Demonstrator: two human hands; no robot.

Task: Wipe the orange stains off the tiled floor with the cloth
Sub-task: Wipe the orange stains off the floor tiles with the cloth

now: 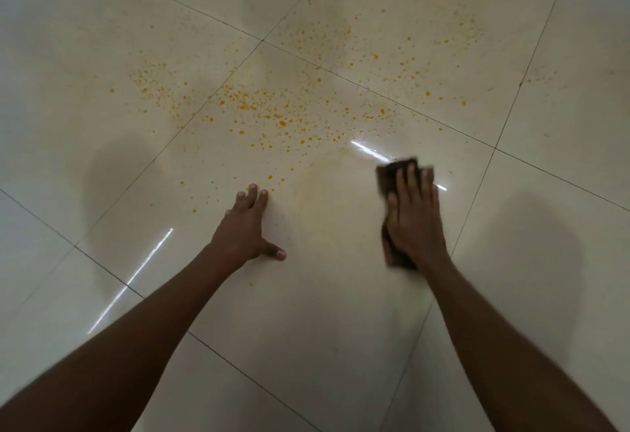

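Stained tiled floor, cloth under right hand

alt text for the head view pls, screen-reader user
The right hand presses a dark cloth flat on a glossy tiled floor. The left hand rests on the floor. Orange stains speckle the tiles beyond both hands.

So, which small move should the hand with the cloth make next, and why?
Probably slide the cloth forward and to the left. The right hand presses it flat on a smeared patch, while the dense orange stains lie ahead, beyond the left hand braced on the floor.
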